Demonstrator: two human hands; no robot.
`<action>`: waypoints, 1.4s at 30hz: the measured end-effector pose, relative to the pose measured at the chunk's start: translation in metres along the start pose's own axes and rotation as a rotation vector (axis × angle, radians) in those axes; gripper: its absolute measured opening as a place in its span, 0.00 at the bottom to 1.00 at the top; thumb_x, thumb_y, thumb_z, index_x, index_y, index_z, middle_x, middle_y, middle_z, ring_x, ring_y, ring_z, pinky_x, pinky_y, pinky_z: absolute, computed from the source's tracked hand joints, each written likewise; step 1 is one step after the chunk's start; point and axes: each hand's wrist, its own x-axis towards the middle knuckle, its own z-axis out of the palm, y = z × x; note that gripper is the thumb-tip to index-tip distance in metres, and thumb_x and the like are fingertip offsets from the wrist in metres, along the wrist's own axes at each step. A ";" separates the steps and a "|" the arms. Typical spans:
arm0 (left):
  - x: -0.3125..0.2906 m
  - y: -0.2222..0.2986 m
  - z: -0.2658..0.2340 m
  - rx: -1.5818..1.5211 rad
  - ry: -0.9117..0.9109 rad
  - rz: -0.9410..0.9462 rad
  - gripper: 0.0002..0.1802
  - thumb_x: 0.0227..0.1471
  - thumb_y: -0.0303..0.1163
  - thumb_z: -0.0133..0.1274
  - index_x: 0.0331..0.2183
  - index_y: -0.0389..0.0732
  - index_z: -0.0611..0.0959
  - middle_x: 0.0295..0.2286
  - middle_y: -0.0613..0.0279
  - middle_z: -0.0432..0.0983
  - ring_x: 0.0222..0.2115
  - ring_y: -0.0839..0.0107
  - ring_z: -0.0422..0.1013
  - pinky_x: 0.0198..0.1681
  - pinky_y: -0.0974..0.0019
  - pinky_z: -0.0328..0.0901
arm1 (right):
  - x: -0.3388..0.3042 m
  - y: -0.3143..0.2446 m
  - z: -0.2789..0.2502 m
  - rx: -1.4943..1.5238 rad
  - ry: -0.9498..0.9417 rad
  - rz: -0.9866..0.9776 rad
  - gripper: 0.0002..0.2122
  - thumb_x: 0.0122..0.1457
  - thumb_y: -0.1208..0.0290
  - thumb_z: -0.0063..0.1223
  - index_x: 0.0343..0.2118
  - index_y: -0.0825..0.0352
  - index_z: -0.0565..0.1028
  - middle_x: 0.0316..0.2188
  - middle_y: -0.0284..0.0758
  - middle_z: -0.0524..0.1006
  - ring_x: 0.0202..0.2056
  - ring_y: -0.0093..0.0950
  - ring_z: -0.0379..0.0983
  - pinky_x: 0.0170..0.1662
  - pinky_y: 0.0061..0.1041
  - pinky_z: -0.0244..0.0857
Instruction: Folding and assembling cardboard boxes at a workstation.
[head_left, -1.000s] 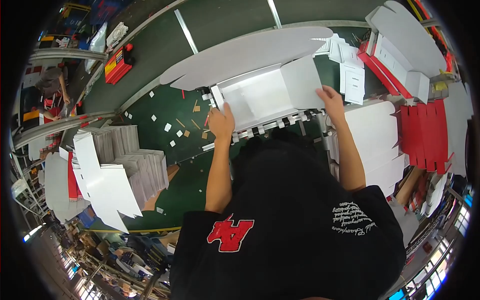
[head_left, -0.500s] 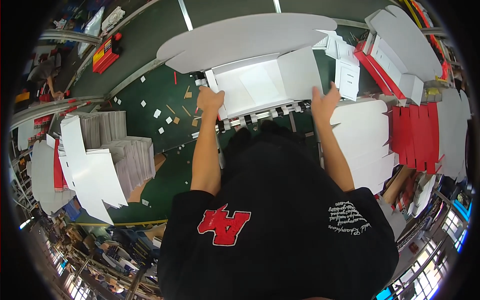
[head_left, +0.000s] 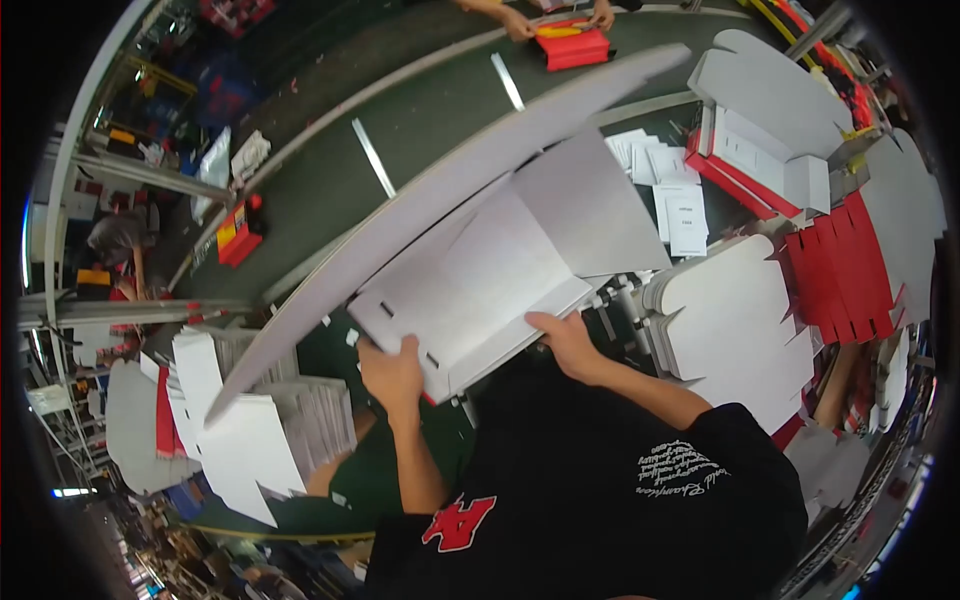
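Note:
A partly folded cardboard box, white inside, sits tilted in front of me. Its long lid panel stretches along the far side, and a wide end flap stands out at the right. My left hand is closed round the slotted left end wall, thumb over its top edge. With my right hand I grip the near wall, thumb on the inner side and the other fingers mostly hidden beneath. A bit of red outer face shows under the near left corner.
White printed booklets lie beyond the box, beside an open red-and-white box. Flat white box blanks are stacked at right, near red ones. At left stand packed white card pieces. Another person's hands hold a red box across the belt.
The box has turned, its left end swinging nearer me. My right hand, earlier open beside the right flap, now grips the near wall. Another person's hands have come into view at the top.

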 end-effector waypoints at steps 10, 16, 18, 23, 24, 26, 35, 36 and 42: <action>0.126 0.009 -0.061 -1.125 -0.212 -0.247 0.29 0.44 0.29 0.48 0.49 0.29 0.65 0.43 0.48 0.69 0.43 0.55 0.70 0.46 0.55 0.67 | 0.067 -0.102 0.134 -0.453 -0.339 -0.538 0.34 0.54 0.60 0.57 0.58 0.74 0.54 0.55 0.48 0.60 0.51 0.32 0.65 0.49 0.28 0.64; 0.207 -0.032 -0.061 -1.117 0.029 -0.253 0.21 0.39 0.28 0.50 0.39 0.32 0.70 0.33 0.54 0.69 0.36 0.58 0.70 0.42 0.55 0.68 | 0.059 -0.065 0.034 -0.585 -0.286 -0.360 0.16 0.61 0.62 0.47 0.45 0.70 0.72 0.31 0.32 0.75 0.34 0.18 0.68 0.37 0.18 0.63; 0.205 -0.040 -0.048 -1.119 0.101 -0.259 0.20 0.39 0.28 0.49 0.38 0.32 0.71 0.35 0.54 0.70 0.37 0.58 0.71 0.41 0.55 0.68 | 0.057 -0.035 -0.031 -0.665 -0.133 -0.280 0.15 0.61 0.62 0.47 0.42 0.70 0.73 0.27 0.30 0.73 0.28 0.15 0.66 0.31 0.15 0.60; 0.141 -0.092 -0.013 -1.069 0.191 -0.428 0.24 0.39 0.28 0.48 0.42 0.30 0.71 0.36 0.52 0.71 0.36 0.55 0.72 0.39 0.53 0.69 | 0.017 -0.002 -0.159 -0.666 0.257 -0.095 0.15 0.60 0.63 0.47 0.39 0.72 0.74 0.28 0.32 0.75 0.32 0.19 0.70 0.35 0.19 0.64; 0.125 -0.106 -0.004 -1.076 0.214 -0.468 0.24 0.39 0.28 0.48 0.43 0.30 0.71 0.36 0.52 0.71 0.36 0.55 0.72 0.39 0.53 0.69 | 0.009 -0.008 -0.165 -0.576 0.329 -0.034 0.14 0.60 0.63 0.48 0.39 0.70 0.74 0.28 0.31 0.75 0.30 0.17 0.69 0.32 0.17 0.62; 0.122 -0.113 0.006 -1.078 0.234 -0.511 0.25 0.40 0.29 0.48 0.44 0.30 0.70 0.37 0.51 0.71 0.36 0.55 0.72 0.39 0.52 0.69 | 0.003 -0.012 -0.179 -0.412 0.413 0.046 0.13 0.60 0.62 0.48 0.39 0.67 0.74 0.30 0.30 0.75 0.30 0.16 0.68 0.29 0.16 0.62; 0.271 -0.086 0.014 -1.036 0.079 -0.519 0.26 0.42 0.38 0.49 0.43 0.34 0.70 0.38 0.51 0.72 0.37 0.55 0.73 0.37 0.51 0.72 | 0.027 -0.037 -0.148 -0.499 0.345 0.047 0.12 0.61 0.62 0.47 0.39 0.67 0.74 0.30 0.28 0.75 0.29 0.14 0.67 0.29 0.14 0.59; 0.295 -0.082 0.014 -1.002 0.033 -0.508 0.27 0.42 0.39 0.50 0.43 0.34 0.70 0.37 0.50 0.72 0.36 0.55 0.73 0.34 0.51 0.73 | 0.030 -0.036 -0.148 -0.494 0.341 0.052 0.12 0.61 0.63 0.47 0.39 0.67 0.74 0.30 0.28 0.75 0.29 0.13 0.67 0.29 0.14 0.59; 0.418 -0.095 0.043 -0.657 -0.112 -0.570 0.28 0.39 0.42 0.54 0.40 0.31 0.72 0.33 0.49 0.73 0.31 0.54 0.75 0.29 0.50 0.73 | 0.021 -0.025 -0.127 -0.489 0.336 0.119 0.12 0.61 0.62 0.46 0.39 0.67 0.73 0.30 0.30 0.75 0.30 0.16 0.68 0.30 0.15 0.61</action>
